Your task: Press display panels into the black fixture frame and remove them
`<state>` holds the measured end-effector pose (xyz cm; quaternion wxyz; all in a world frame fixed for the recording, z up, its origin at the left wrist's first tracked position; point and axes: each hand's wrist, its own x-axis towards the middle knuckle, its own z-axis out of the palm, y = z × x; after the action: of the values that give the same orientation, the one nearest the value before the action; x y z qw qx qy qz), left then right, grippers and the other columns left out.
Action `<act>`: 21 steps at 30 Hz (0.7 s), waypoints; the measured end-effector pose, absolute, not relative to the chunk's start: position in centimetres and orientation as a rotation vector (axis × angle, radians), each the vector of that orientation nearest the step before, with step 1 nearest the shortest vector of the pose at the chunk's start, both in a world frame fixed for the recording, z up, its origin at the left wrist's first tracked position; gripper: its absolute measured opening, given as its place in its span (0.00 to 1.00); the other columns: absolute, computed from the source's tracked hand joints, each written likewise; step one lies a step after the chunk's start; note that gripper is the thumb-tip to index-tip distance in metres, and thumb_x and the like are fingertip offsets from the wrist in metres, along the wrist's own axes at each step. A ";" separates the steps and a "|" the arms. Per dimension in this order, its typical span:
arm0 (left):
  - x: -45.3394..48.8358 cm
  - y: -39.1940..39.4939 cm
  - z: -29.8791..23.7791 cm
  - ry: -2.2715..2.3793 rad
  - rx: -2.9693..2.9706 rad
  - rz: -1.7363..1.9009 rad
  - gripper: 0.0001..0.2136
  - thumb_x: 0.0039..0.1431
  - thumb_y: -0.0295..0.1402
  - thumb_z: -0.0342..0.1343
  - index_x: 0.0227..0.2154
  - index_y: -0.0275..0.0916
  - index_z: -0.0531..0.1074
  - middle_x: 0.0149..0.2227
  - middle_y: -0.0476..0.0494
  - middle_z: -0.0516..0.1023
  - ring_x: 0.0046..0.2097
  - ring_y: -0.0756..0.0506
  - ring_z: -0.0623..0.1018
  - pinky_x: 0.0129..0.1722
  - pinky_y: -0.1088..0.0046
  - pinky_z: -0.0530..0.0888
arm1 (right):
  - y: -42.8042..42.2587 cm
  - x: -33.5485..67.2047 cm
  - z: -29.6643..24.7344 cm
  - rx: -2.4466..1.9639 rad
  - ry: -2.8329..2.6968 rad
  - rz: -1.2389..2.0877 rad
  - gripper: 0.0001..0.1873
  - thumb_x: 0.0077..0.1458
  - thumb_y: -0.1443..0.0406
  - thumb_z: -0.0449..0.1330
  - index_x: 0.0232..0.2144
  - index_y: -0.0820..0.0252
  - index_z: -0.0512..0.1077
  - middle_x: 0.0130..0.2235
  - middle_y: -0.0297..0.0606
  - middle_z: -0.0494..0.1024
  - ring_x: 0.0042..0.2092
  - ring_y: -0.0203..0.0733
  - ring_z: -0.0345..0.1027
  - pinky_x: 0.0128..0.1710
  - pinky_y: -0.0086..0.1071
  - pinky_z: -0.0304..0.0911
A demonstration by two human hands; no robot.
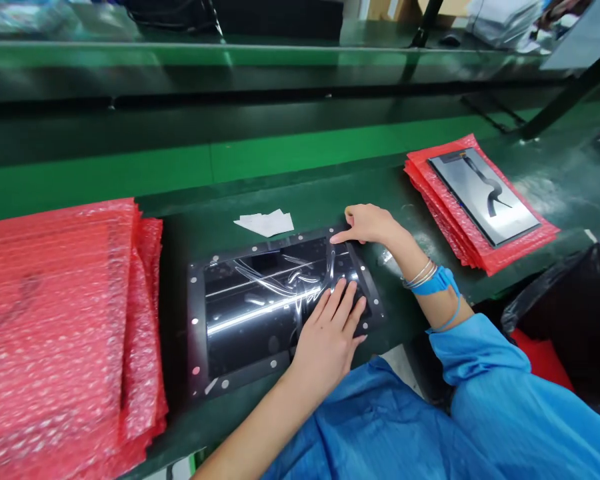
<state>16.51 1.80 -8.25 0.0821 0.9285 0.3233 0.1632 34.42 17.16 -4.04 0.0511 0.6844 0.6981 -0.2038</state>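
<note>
A dark green bench (420,200) carries a black framed panel (260,307) lying flat near its front edge. Left of the panel sits a tall stack of red bubble-wrap sheets (60,320), and just behind the panel lie small white papers (266,222). Well to the panel's right rests a second red bubble-wrap pile (445,200).

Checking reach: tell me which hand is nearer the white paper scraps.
Right. The right hand presses the panel's far edge, just right of the white paper scraps; the left hand lies flat on the panel, nearer the person.
</note>
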 end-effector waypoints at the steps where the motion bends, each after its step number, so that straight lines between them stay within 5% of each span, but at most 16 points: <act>1: 16.5 2.0 -8.1 0.966 2.773 0.481 0.22 0.63 0.35 0.51 0.57 0.30 0.67 0.63 0.29 0.64 0.65 0.32 0.61 0.60 0.53 0.66 | 17.1 34.5 -4.1 2.095 2.143 -0.621 0.23 0.48 0.45 0.65 0.27 0.56 0.65 0.20 0.29 0.72 0.30 0.42 0.69 0.27 0.31 0.50; 7: 14.3 5.6 -6.4 1.169 2.684 0.482 0.22 0.64 0.42 0.48 0.57 0.37 0.68 0.62 0.31 0.66 0.61 0.33 0.68 0.57 0.50 0.67 | 15.7 34.7 -5.4 2.290 2.235 -0.518 0.27 0.45 0.41 0.65 0.27 0.56 0.65 0.32 0.36 0.77 0.37 0.46 0.71 0.27 0.31 0.50; 11: 13.1 8.7 -6.6 1.632 2.626 0.526 0.26 0.62 0.41 0.49 0.57 0.27 0.66 0.56 0.22 0.70 0.58 0.28 0.69 0.57 0.45 0.62 | 15.2 34.8 -5.8 2.377 2.260 -0.586 0.25 0.47 0.43 0.66 0.28 0.56 0.65 0.32 0.36 0.76 0.37 0.46 0.70 0.28 0.31 0.51; 15: 12.6 10.0 -7.0 1.650 2.500 0.642 0.23 0.62 0.43 0.49 0.54 0.32 0.68 0.48 0.30 0.74 0.50 0.32 0.72 0.52 0.50 0.66 | 15.1 34.8 -5.5 2.482 2.339 -0.765 0.22 0.50 0.46 0.64 0.26 0.56 0.64 0.29 0.33 0.74 0.34 0.42 0.68 0.29 0.31 0.51; 21: 11.8 9.6 -4.7 1.556 2.315 1.067 0.17 0.64 0.39 0.48 0.53 0.39 0.67 0.43 0.39 0.74 0.48 0.39 0.71 0.50 0.58 0.66 | 14.7 34.8 -5.1 2.020 2.454 -1.868 0.23 0.53 0.44 0.56 0.22 0.56 0.64 0.19 0.27 0.62 0.23 0.36 0.59 0.26 0.31 0.51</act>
<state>11.78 9.63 -4.70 0.0774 0.7729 0.5195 0.3561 34.82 14.66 -5.12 -0.2692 0.5276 0.6410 -0.4881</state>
